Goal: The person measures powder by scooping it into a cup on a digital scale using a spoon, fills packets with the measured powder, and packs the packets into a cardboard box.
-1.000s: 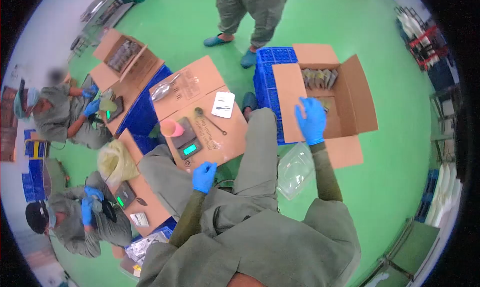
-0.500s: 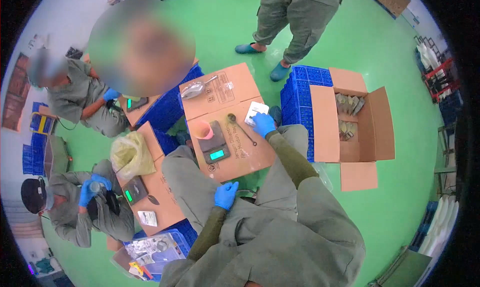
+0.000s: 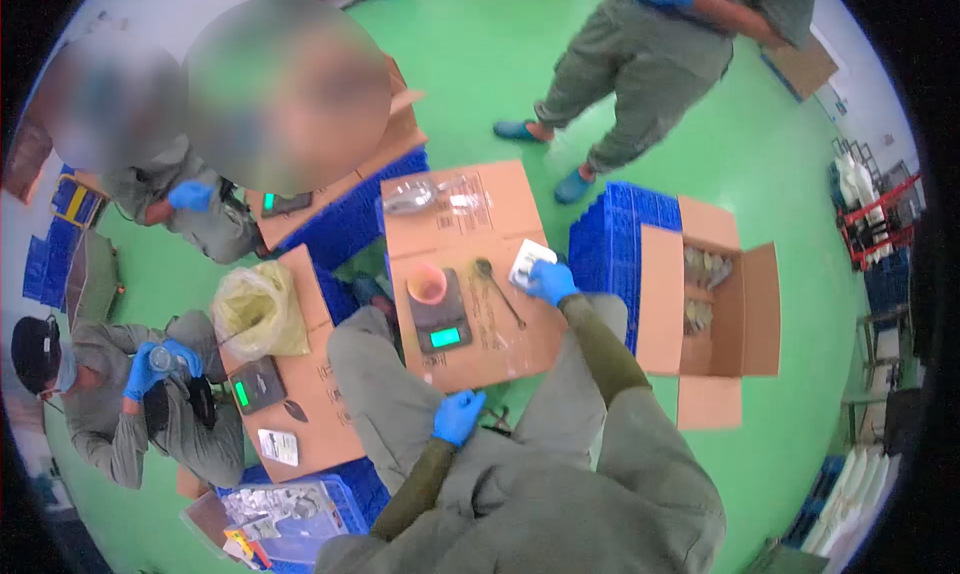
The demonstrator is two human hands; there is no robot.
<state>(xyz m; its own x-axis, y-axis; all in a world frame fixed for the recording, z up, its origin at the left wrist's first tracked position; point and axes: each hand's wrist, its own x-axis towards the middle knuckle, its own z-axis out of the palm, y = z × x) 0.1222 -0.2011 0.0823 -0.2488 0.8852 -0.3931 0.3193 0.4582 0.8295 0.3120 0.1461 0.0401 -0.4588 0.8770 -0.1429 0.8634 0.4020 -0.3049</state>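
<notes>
My right hand (image 3: 550,281), in a blue glove, has its fingers closed at the edge of a white printed label (image 3: 524,265) on the cardboard work surface (image 3: 515,204). My left hand (image 3: 459,418), also gloved, rests on my lap with curled fingers and nothing visible in them. In front of me stands a digital scale (image 3: 441,312) with a lit green display, bearing a pink cup (image 3: 427,284). A dark long-handled measuring spoon (image 3: 505,296) lies to the right of the scale. Farther back, a metal scoop (image 3: 410,196) lies on the cardboard.
An open carton (image 3: 757,309) with several small packets stands right, beside stacked blue crates (image 3: 612,244). Left, a seated co-worker (image 3: 150,399) holds a clear container near a yellowish bag (image 3: 262,309) and another scale (image 3: 258,384). Another person (image 3: 655,74) stands beyond the cardboard.
My view has shifted, so the cardboard and carton sit lower in it. Both my hands keep nearly the same places. The standing person's gloved hand has come into view.
</notes>
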